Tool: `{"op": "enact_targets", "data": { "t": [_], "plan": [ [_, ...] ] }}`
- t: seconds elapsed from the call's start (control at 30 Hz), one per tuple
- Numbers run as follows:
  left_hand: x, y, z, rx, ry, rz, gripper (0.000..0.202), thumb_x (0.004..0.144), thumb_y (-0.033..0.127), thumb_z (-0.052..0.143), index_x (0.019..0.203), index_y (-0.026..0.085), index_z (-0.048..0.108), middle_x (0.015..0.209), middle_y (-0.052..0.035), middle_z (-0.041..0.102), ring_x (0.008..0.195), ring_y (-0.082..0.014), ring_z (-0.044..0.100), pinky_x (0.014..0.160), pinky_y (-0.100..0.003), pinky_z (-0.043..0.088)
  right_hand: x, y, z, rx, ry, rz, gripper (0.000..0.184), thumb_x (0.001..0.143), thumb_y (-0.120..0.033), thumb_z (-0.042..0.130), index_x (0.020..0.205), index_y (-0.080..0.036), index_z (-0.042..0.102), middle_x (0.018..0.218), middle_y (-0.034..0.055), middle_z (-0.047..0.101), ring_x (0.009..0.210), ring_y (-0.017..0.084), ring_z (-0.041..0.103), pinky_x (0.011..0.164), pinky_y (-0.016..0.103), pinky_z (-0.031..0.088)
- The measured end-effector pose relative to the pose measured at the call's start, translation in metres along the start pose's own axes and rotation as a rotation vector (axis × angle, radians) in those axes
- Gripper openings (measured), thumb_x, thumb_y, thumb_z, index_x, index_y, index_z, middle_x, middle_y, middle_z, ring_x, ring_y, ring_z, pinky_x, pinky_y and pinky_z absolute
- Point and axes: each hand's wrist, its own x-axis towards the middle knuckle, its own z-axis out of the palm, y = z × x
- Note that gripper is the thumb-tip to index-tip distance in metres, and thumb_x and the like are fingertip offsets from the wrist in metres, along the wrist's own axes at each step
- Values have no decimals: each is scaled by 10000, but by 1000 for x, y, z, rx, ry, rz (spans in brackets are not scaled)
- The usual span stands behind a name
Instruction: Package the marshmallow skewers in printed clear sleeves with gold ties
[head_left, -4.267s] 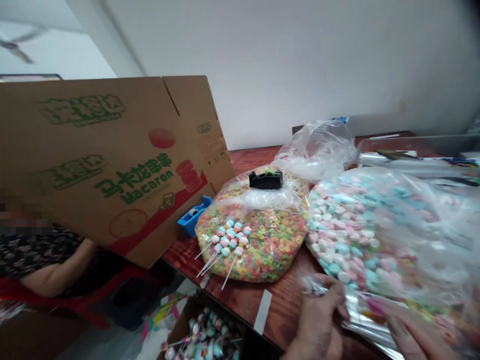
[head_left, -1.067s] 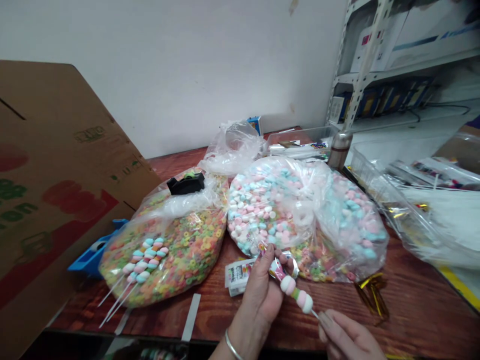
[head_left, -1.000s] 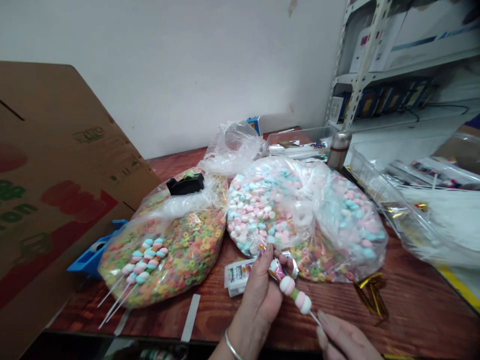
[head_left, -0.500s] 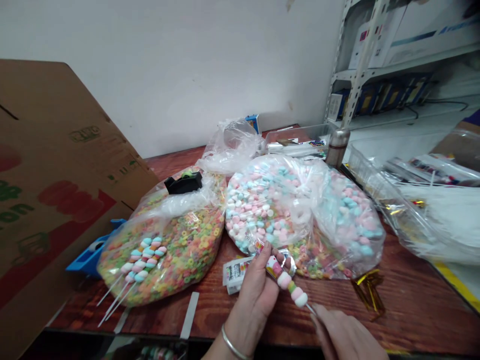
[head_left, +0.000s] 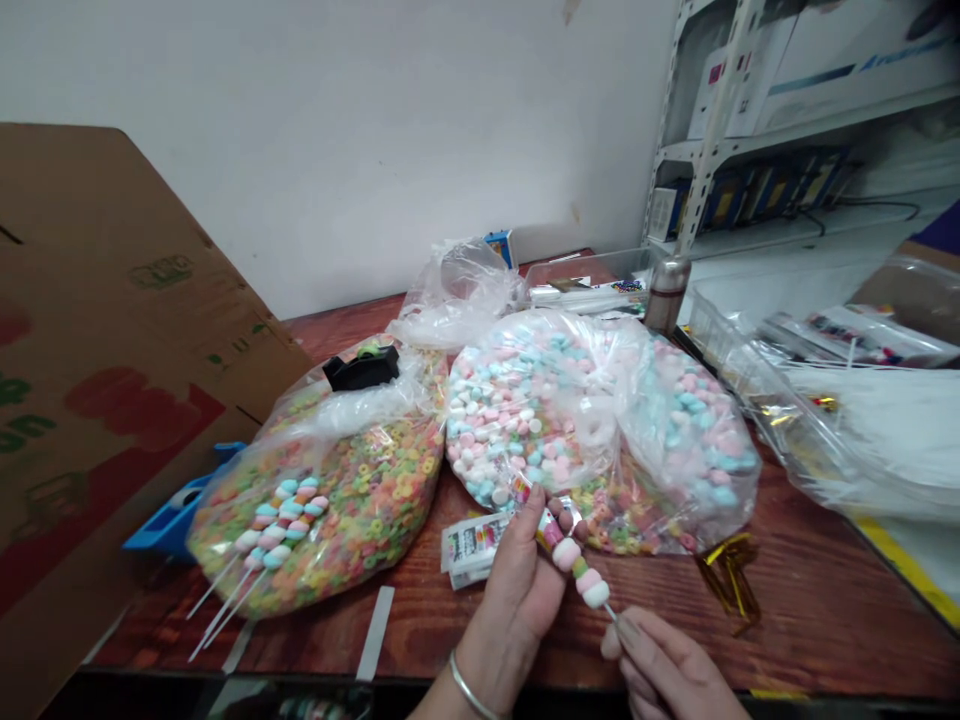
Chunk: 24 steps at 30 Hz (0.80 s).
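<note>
A brown worktop [head_left: 825,610] runs across the view, with a cardboard box [head_left: 112,300] standing at its left end. A bag of cereal rings [head_left: 360,510] and a bag of marshmallows [head_left: 540,420] lie side by side near its middle, and gold twist ties [head_left: 727,580] lie just right of them. Near the front edge, the left hand [head_left: 514,590] is clenched around a marshmallow skewer [head_left: 577,567], at a clear sleeve [head_left: 561,515]. The right hand [head_left: 664,670] has moved in since a moment ago, its fingertips [head_left: 624,628] now at the stick's lower end; whether they grip it is unclear.
</note>
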Motion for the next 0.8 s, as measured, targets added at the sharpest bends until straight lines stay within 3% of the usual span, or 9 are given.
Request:
{"op": "enact_targets", "data": {
  "t": [0.1, 0.17, 0.23, 0.33, 0.43, 0.53, 0.6, 0.67, 0.8],
  "plan": [
    [0, -1, 2, 28, 22, 11, 131, 851, 216, 657, 785, 125, 592, 666, -2, 567, 564, -97, 554, 561, -240, 527, 0, 4, -5, -521, 165, -406, 276, 940, -409, 504, 838, -196, 648, 660, -1, 573, 598, 124, 567, 585, 203, 456],
    [0, -2, 4, 38, 35, 12, 131, 849, 215, 657, 781, 127, 589, 668, -4, 571, 558, -98, 556, 555, -242, 528, 0, 7, -8, -838, 268, -678, 171, 946, -255, 497, 913, -200, 656, 761, 25, 637, 697, 139, 634, 666, 207, 482],
    [1, -2, 4, 38, 56, 10, 123, 848, 211, 658, 787, 130, 589, 677, -5, 579, 563, -101, 564, 578, -262, 543, 0, 9, -10, -1096, 360, -885, 151, 935, -186, 508, 992, -182, 648, 723, 27, 649, 645, 141, 643, 637, 219, 481],
    [2, -1, 2, 30, 69, 0, 128, 854, 219, 652, 788, 133, 585, 680, -7, 582, 570, -103, 572, 586, -266, 546, 0, 10, -14, -1388, 441, -1090, 175, 909, -159, 548, 1053, -129, 645, 706, 50, 679, 593, 162, 641, 617, 274, 466],
    [3, 1, 1, 12, 50, -12, 139, 853, 237, 657, 793, 137, 582, 677, -2, 576, 571, -103, 571, 586, -262, 540, 0, 9, -17, -1507, 446, -1170, 225, 887, -135, 579, 1101, -116, 644, 715, 51, 700, 576, 164, 641, 609, 297, 449],
    [2, 0, 3, -2, 36, -27, 140, 860, 251, 649, 812, 136, 585, 686, -2, 577, 576, -106, 571, 608, -268, 535, 0, 8, -14, -1340, 455, -1075, 186, 895, -165, 578, 1063, -172, 659, 706, 25, 693, 585, 151, 639, 604, 268, 449],
    [1, -2, 4, -18, 21, -35, 159, 875, 278, 629, 817, 137, 586, 690, -2, 573, 577, -104, 568, 604, -254, 518, 0, 6, -8, -1033, 439, -834, 140, 931, -257, 532, 925, -204, 662, 683, 7, 651, 591, 138, 613, 585, 235, 447],
    [-1, -4, 5, -31, -14, -43, 189, 881, 318, 617, 816, 145, 583, 687, 4, 564, 575, -103, 563, 598, -243, 500, 1, 3, -1, -636, 392, -522, 293, 943, -405, 496, 768, -203, 616, 625, -15, 567, 544, 116, 540, 529, 211, 421],
    [-3, -8, 3, -45, -87, -79, 220, 861, 369, 637, 820, 160, 582, 700, 7, 573, 602, -117, 579, 612, -245, 494, 4, 0, 10, 127, 166, -9, 472, 830, -642, 564, 682, -197, 509, 461, -122, 272, 356, 35, 173, 360, 174, 198]
  ]
}}
